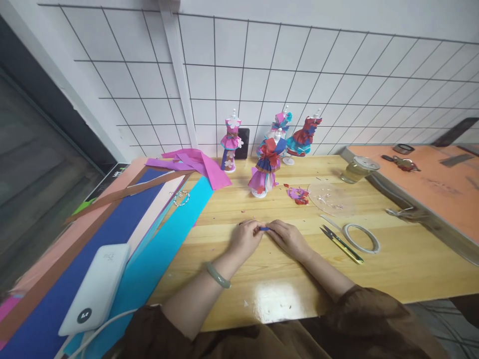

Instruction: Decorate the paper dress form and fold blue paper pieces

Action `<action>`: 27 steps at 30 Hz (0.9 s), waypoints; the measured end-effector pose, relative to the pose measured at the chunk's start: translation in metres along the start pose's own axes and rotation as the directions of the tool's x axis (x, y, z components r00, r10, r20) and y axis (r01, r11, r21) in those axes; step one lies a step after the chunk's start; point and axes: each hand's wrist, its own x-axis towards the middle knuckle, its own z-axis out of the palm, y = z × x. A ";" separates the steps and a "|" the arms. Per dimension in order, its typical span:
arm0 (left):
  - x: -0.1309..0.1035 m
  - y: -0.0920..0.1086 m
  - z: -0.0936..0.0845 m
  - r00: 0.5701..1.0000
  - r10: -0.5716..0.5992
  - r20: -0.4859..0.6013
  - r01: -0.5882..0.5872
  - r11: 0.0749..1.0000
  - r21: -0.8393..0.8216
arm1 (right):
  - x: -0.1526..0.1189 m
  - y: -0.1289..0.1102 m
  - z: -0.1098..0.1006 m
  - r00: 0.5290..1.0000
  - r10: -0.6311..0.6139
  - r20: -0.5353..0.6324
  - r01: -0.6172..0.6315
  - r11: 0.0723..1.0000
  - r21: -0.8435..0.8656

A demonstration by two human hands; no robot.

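My left hand (245, 238) and my right hand (287, 238) meet at the middle of the wooden table (262, 279), fingertips pinched together on a small blue paper piece (264, 229). A green bangle (218, 275) circles my left wrist. Just beyond the hands stands a small mannequin in a blue, red and pink paper dress (265, 169). Red and pink paper scraps (298, 195) lie to its right.
Three more paper-dressed mannequins (231, 144) (281, 127) (305, 137) stand by the grid wall. Coloured paper sheets (157, 239), a white power bank (98, 289) and a bead bracelet (181, 198) lie left. Right: thread snips (341, 244), tape roll (361, 238), clear lid (331, 199), glass of liquid (358, 169).
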 end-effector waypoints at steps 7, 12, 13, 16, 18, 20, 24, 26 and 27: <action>-0.001 0.003 0.000 1.000 -0.010 -0.002 0.010 1.000 -0.012 | -0.002 0.004 0.001 1.000 -0.011 -0.003 0.011 1.000 0.000; -0.002 0.008 -0.003 0.999 -0.050 0.008 0.050 0.998 -0.030 | -0.003 0.006 0.001 0.999 -0.042 -0.014 0.042 0.999 -0.010; -0.001 0.008 -0.003 0.998 -0.057 0.014 0.057 0.998 -0.027 | -0.003 0.006 0.001 0.999 -0.045 -0.020 0.045 0.999 -0.012; 0.001 0.005 -0.001 0.998 -0.065 0.024 0.066 0.997 -0.037 | -0.002 0.003 0.000 0.999 -0.029 -0.028 0.029 0.999 -0.018; 0.002 0.003 0.001 0.997 -0.078 0.024 0.079 0.995 -0.060 | -0.001 0.000 0.000 1.000 -0.009 -0.030 0.008 1.000 -0.021; 0.002 0.002 0.002 0.995 -0.098 0.032 0.101 0.990 -0.097 | -0.001 -0.002 -0.001 0.999 0.004 -0.038 -0.005 1.000 -0.020; 0.002 0.000 0.001 0.989 -0.135 0.053 0.142 0.974 -0.177 | 0.000 -0.003 -0.003 0.999 0.000 -0.045 0.000 1.000 -0.007; 0.002 -0.001 -0.001 0.989 -0.136 0.052 0.144 0.967 -0.210 | 0.000 -0.002 -0.002 0.999 -0.009 -0.043 0.009 1.000 -0.005; 0.002 -0.002 -0.001 0.990 -0.128 0.051 0.136 0.965 -0.224 | 0.000 -0.001 -0.002 0.999 -0.012 -0.040 0.012 1.000 -0.006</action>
